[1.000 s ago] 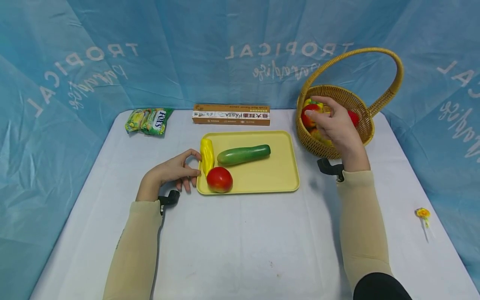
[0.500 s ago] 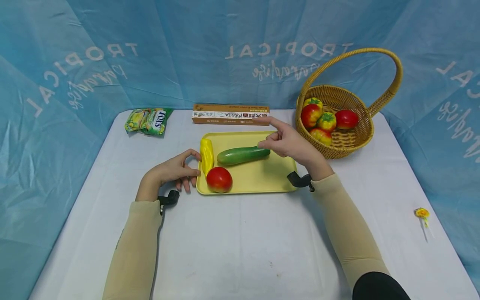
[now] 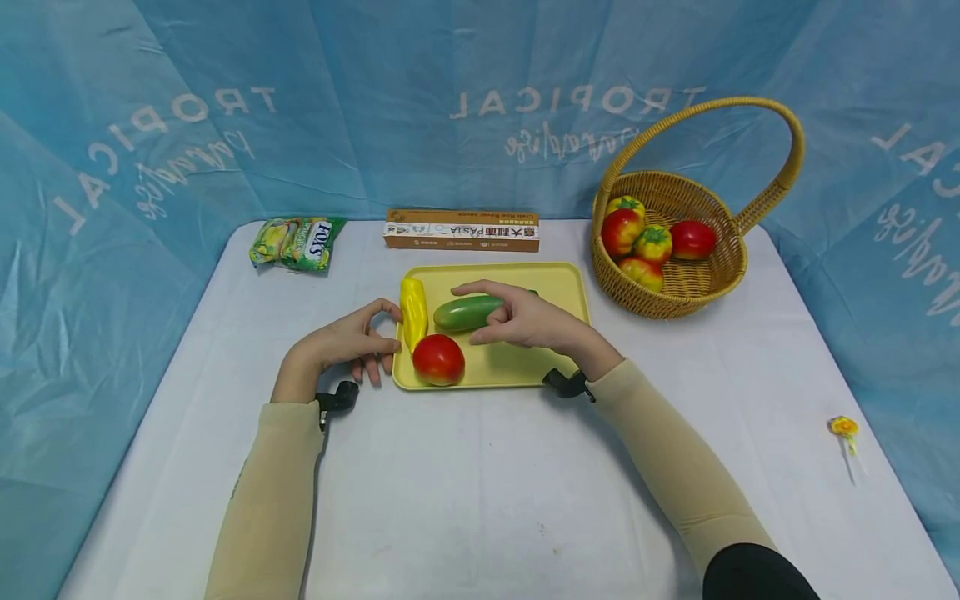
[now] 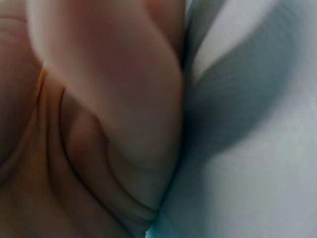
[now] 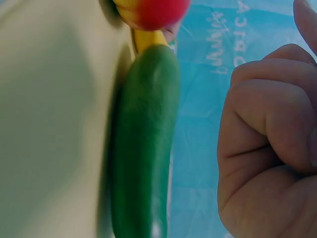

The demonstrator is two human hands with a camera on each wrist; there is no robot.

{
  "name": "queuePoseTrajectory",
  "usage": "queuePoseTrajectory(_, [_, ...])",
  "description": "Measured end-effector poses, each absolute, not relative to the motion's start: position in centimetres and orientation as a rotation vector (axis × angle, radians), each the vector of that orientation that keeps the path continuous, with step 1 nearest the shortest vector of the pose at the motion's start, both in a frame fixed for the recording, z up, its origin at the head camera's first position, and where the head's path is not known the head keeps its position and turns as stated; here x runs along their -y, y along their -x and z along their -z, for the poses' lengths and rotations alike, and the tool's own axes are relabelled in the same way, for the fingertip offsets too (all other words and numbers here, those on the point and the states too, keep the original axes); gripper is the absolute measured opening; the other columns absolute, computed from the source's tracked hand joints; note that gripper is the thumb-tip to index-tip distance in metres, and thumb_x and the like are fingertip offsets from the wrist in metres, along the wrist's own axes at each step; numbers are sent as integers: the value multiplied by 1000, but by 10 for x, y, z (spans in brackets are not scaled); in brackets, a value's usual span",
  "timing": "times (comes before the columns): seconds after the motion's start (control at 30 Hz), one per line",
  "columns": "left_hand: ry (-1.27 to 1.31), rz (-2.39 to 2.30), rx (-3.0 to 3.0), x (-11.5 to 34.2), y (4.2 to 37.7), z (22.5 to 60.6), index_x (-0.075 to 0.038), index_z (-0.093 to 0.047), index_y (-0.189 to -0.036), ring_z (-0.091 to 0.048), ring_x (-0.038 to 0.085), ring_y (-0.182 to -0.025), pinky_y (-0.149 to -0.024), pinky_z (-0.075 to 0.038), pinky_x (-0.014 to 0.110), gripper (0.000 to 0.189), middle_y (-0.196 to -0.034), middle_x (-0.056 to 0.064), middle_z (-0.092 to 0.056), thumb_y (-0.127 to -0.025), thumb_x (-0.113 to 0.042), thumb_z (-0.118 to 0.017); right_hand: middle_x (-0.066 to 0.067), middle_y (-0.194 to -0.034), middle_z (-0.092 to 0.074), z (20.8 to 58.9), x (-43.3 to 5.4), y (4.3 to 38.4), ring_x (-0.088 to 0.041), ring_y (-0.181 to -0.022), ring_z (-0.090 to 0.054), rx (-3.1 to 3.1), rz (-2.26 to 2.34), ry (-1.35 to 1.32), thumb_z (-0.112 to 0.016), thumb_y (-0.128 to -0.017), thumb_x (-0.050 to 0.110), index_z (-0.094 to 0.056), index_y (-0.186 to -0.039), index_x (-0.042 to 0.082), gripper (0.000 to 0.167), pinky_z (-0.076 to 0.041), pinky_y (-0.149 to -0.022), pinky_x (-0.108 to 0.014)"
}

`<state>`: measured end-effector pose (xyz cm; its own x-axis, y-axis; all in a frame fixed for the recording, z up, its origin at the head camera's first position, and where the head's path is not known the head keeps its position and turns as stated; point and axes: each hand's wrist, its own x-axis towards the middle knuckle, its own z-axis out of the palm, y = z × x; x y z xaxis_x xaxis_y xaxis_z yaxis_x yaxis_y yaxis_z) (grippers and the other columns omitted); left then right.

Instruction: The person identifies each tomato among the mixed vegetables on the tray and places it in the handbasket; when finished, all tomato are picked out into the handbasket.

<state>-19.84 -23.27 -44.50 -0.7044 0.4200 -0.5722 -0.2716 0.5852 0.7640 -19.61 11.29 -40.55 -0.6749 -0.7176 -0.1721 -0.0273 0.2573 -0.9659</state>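
Observation:
A yellow tray (image 3: 525, 371) lies on the table. On it are a green cucumber (image 3: 465, 314), a round red fruit (image 3: 438, 360) and a long yellow banana-shaped piece (image 3: 413, 310). My left hand (image 3: 341, 340) holds the tray's left rim, with the index finger and thumb apart along it. Over the cucumber hovers my right hand (image 3: 528, 321). Its index finger and thumb are spread, the other fingers are curled, and nothing is between them. The hand hides the cucumber's right part in the head view. In the right wrist view a gap separates the curled fingers (image 5: 267, 114) from the cucumber.
A wicker basket (image 3: 727, 279) with a tall handle stands at the back right, with several red and yellow fruits inside. A pasta box (image 3: 461, 230) and a green snack packet (image 3: 297, 243) lie behind the tray. A yellow lollipop (image 3: 844, 427) lies near the right edge.
My right hand has moved left from above the basket to above the cucumber. A red fruit now shows in the basket where the hand covered it. My left hand has stayed at the tray rim.

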Motion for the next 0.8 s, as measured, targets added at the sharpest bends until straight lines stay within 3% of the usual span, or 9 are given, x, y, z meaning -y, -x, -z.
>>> queuePoseTrajectory(0.3, [-119, -1158, -2056, 233, 198, 445, -21, -35, -143, -75, 24, -61, -53, -57, 25, 59, -85, 13, -77, -100, -35, -74, -3, -65, -40, 421, -95, 189, -18, -52, -35, -1899, 1331, 751, -80, -95, 25, -41, -162, 21, 78, -31, -53, -25])
queuePoseTrajectory(0.47, [-124, -1155, -2053, 233, 198, 445, -22, -34, -144, -75, 24, -61, -54, -58, 25, 60, -84, 13, -77, -100, -36, -74, -5, -104, -54, 430, -88, 186, -17, -55, -40, -1935, 1285, 752, -83, -93, 29, -40, -163, 23, 82, -36, -57, -24])
queuePoseTrajectory(0.5, [-123, -1155, -2052, 233, 198, 445, -22, -34, -144, -75, 24, -61, -54, -58, 25, 61, -84, 13, -77, -100, -36, -74, -4, -106, -54, 432, -87, 185, -17, -55, -41, -1941, 1273, 742, -83, -92, 29, -40, -163, 24, 83, -36, -57, -24])
queuePoseTrajectory(0.53, [-121, -1154, -2050, 233, 198, 445, -22, -34, -144, -75, 24, -61, -54, -58, 25, 61, -84, 12, -77, -100, -36, -74, -2, -106, -55, 433, -86, 185, -16, -56, -41, -1947, 1261, 734, -83, -92, 30, -40, -163, 26, 83, -37, -58, -24])
queuePoseTrajectory(0.7, [-117, -1156, -2045, 233, 199, 445, -22, -33, -143, -74, 23, -60, -54, -58, 25, 61, -84, 12, -77, -100, -36, -74, -2, -71, -50, 437, -82, 183, -16, -57, -44, -1952, 1212, 706, -84, -92, 33, -39, -163, 32, 85, -39, -59, -24])
queuePoseTrajectory(0.8, [-119, -1156, -2048, 233, 199, 445, -22, -34, -143, -74, 23, -59, -53, -57, 25, 60, -84, 12, -77, -100, -35, -74, -1, -79, -60, 438, -80, 182, -16, -60, -46, -1954, 1203, 718, -85, -91, 33, -39, -163, 32, 85, -40, -61, -24])
